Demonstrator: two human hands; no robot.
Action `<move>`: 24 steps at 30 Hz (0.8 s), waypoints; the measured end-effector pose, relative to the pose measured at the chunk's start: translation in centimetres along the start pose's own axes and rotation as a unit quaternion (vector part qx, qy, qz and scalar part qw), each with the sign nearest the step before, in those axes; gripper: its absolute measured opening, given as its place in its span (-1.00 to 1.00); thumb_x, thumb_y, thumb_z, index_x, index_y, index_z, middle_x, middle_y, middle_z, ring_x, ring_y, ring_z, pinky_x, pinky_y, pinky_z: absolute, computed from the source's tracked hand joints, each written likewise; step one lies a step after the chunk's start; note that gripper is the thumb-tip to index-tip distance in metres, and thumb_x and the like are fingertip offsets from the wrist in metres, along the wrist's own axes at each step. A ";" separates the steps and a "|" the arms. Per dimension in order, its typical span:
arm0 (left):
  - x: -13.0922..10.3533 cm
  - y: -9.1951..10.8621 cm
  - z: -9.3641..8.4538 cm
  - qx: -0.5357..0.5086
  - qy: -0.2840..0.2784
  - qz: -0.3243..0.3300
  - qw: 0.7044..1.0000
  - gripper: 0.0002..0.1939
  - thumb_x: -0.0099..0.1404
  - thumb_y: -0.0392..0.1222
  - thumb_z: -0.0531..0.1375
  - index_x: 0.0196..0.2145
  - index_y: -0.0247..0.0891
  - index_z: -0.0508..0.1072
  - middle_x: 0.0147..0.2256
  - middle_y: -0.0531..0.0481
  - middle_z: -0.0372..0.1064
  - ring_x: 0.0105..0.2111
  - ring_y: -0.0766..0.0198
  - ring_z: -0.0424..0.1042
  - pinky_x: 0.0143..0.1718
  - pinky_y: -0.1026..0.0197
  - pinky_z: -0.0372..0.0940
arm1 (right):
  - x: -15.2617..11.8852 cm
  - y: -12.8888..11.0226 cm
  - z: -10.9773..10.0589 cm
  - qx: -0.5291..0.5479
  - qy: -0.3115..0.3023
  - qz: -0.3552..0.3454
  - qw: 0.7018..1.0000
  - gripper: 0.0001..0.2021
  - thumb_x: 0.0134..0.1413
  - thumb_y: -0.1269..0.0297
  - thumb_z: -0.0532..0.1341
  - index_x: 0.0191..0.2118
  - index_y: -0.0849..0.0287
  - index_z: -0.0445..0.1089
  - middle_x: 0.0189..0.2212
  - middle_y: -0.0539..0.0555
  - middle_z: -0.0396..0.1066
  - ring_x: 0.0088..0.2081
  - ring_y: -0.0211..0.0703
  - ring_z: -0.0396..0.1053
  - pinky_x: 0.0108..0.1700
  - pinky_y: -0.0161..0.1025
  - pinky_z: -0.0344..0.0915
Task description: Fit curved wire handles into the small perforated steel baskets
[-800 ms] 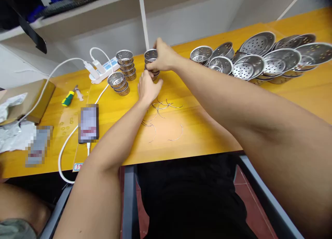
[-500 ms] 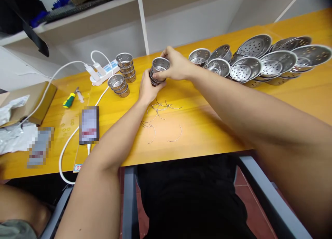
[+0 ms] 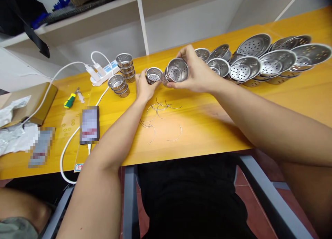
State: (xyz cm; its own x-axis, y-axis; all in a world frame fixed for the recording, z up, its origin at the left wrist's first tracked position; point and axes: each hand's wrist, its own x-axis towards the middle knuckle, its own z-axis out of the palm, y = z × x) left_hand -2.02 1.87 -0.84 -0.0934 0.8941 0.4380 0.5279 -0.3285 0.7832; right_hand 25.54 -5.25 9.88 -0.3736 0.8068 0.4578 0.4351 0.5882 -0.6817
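Metal cups with holes, tilted and nested together, are in my right hand, its thumb below them and its fingers behind. Just left of them, my left hand is closed round another metal cup on the table. Two stacks of similar cups stand further left, a taller one at the back and a shorter one in front. Thin curved wires lie loose on the table in front of my hands.
Many perforated cups and larger bowls crowd the right side of the yellow table. To the left are a power strip with white cables, a green screwdriver, a phone and a cardboard box. Another person's leg shows lower left.
The stack between my hands has come apart. My right hand has moved right with the upper cups and tilted them, while my left hand has stayed round the lower part, slightly further left.
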 end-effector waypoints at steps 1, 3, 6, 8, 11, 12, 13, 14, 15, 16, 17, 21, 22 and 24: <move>0.2 -0.1 0.0 -0.012 0.001 -0.013 1.000 -0.07 0.18 -0.16 0.76 0.36 -0.04 0.44 0.35 -0.25 0.37 0.47 -0.26 0.46 0.68 -0.40 0.32 | -0.9 0.1 -0.1 -0.019 -0.001 0.004 1.000 0.04 -0.12 -0.55 0.67 0.29 -0.09 0.32 0.23 0.21 0.55 0.20 0.45 0.53 0.35 0.49 0.48; 0.4 0.0 -0.1 -0.039 0.006 -0.041 0.998 -0.18 0.27 -0.19 0.71 0.32 -0.07 0.40 0.39 -0.28 0.37 0.42 -0.20 0.52 0.64 -0.36 0.39 | -2.2 0.8 0.1 -0.049 0.000 0.010 0.999 0.02 -0.04 -0.45 0.68 0.33 -0.04 0.28 0.19 0.21 0.52 0.19 0.49 0.57 0.34 0.49 0.50; 0.7 0.7 -0.4 -0.085 0.020 -0.087 0.992 -0.43 0.47 -0.36 0.51 0.26 -0.12 0.37 0.45 -0.32 0.34 0.37 -0.13 0.60 0.62 -0.28 0.43 | -3.1 2.0 0.9 -0.073 -0.002 0.014 0.997 -0.01 0.07 -0.31 0.69 0.40 0.02 0.26 0.24 0.24 0.49 0.27 0.53 0.56 0.40 0.46 0.49; 0.7 1.1 -0.5 -0.115 0.039 -0.111 0.986 -0.50 0.51 -0.54 0.32 0.24 -0.14 0.36 0.50 -0.32 0.30 0.41 -0.09 0.61 0.65 -0.22 0.42 | -3.2 2.6 1.6 -0.084 -0.007 0.017 0.996 -0.03 0.11 -0.20 0.70 0.42 0.07 0.26 0.30 0.29 0.47 0.32 0.55 0.55 0.45 0.46 0.47; 0.7 1.2 -0.4 -0.133 0.061 -0.091 0.985 -0.36 0.38 -0.72 0.15 0.23 -0.11 0.37 0.51 -0.22 0.29 0.53 -0.03 0.51 0.72 -0.15 0.33 | -2.8 3.2 2.6 -0.089 -0.006 0.019 0.996 -0.05 0.13 -0.04 0.71 0.45 0.11 0.27 0.36 0.35 0.45 0.39 0.60 0.51 0.51 0.48 0.43; 0.7 1.2 -0.3 -0.130 0.061 -0.072 0.987 -0.32 0.34 -0.74 0.14 0.23 -0.10 0.38 0.50 -0.19 0.30 0.55 -0.02 0.48 0.74 -0.15 0.30 | -2.7 3.4 2.9 -0.088 -0.004 0.018 0.996 -0.05 0.14 -0.01 0.71 0.47 0.12 0.26 0.37 0.36 0.44 0.41 0.61 0.50 0.52 0.50 0.42; 0.6 1.1 -0.3 -0.125 0.058 -0.054 0.989 -0.29 0.30 -0.75 0.15 0.23 -0.10 0.39 0.49 -0.18 0.30 0.55 -0.02 0.46 0.74 -0.15 0.29 | -2.6 3.6 3.1 -0.085 -0.001 0.017 0.996 -0.04 0.15 0.01 0.71 0.48 0.12 0.26 0.38 0.37 0.44 0.42 0.61 0.49 0.54 0.51 0.41; 0.6 1.1 -0.2 -0.118 0.053 -0.041 0.991 -0.29 0.28 -0.75 0.16 0.22 -0.10 0.41 0.47 -0.18 0.31 0.55 -0.03 0.46 0.75 -0.16 0.28 | -2.5 3.8 3.4 -0.082 0.001 0.014 0.997 -0.03 0.16 0.01 0.71 0.50 0.11 0.24 0.39 0.37 0.44 0.43 0.61 0.49 0.55 0.52 0.40; 0.5 1.1 -0.1 -0.111 0.050 -0.034 0.992 -0.29 0.26 -0.74 0.18 0.21 -0.11 0.42 0.45 -0.19 0.31 0.53 -0.04 0.46 0.75 -0.16 0.27 | -2.4 4.0 3.6 -0.079 0.005 0.012 0.997 -0.02 0.17 0.00 0.70 0.52 0.10 0.23 0.39 0.37 0.43 0.44 0.61 0.47 0.56 0.53 0.38; 0.5 1.1 -0.1 -0.106 0.051 -0.030 0.993 -0.31 0.26 -0.73 0.19 0.20 -0.12 0.42 0.43 -0.20 0.32 0.51 -0.04 0.48 0.74 -0.17 0.28 | -2.3 4.3 3.8 -0.077 0.011 0.009 0.997 -0.01 0.18 0.00 0.70 0.53 0.10 0.22 0.40 0.37 0.42 0.46 0.61 0.46 0.58 0.53 0.37; 0.4 1.2 -0.1 -0.103 0.057 -0.024 0.993 -0.33 0.26 -0.71 0.20 0.19 -0.13 0.42 0.41 -0.20 0.33 0.48 -0.04 0.49 0.73 -0.17 0.29 | -2.2 4.6 4.1 -0.075 0.017 0.006 0.997 -0.01 0.19 -0.01 0.69 0.55 0.10 0.21 0.41 0.38 0.41 0.47 0.60 0.44 0.59 0.53 0.35; -0.1 2.2 -0.2 -0.096 0.076 0.073 0.990 -0.44 0.34 -0.57 0.31 0.17 -0.08 0.45 0.28 -0.15 0.40 0.35 -0.03 0.52 0.61 -0.20 0.41 | -1.7 5.6 4.8 -0.069 0.051 -0.003 0.996 -0.05 0.27 -0.01 0.63 0.56 0.11 0.18 0.42 0.38 0.39 0.48 0.52 0.43 0.62 0.51 0.33; -0.4 2.7 -0.2 -0.095 0.063 0.104 0.988 -0.49 0.36 -0.50 0.34 0.15 -0.07 0.47 0.23 -0.14 0.42 0.28 -0.02 0.55 0.54 -0.20 0.47 | -1.7 5.6 4.9 -0.067 0.059 -0.007 0.996 -0.07 0.29 -0.01 0.61 0.56 0.11 0.18 0.41 0.38 0.39 0.48 0.51 0.43 0.62 0.50 0.33; -1.3 3.7 0.0 -0.099 0.012 0.152 0.983 -0.59 0.37 -0.40 0.40 0.10 -0.09 0.50 0.12 -0.11 0.45 0.09 0.05 0.59 0.34 -0.15 0.58 | -1.7 5.3 4.8 -0.067 0.069 -0.016 0.995 -0.10 0.33 -0.03 0.57 0.57 0.10 0.18 0.43 0.39 0.37 0.50 0.51 0.40 0.64 0.49 0.30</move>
State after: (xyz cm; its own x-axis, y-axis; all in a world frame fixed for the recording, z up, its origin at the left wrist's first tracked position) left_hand 0.05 -0.54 1.52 0.0216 0.7383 0.6742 0.3595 -0.6350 0.6838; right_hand 24.54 -3.76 2.79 -0.2762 0.7823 0.5583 0.5342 0.6078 -0.5875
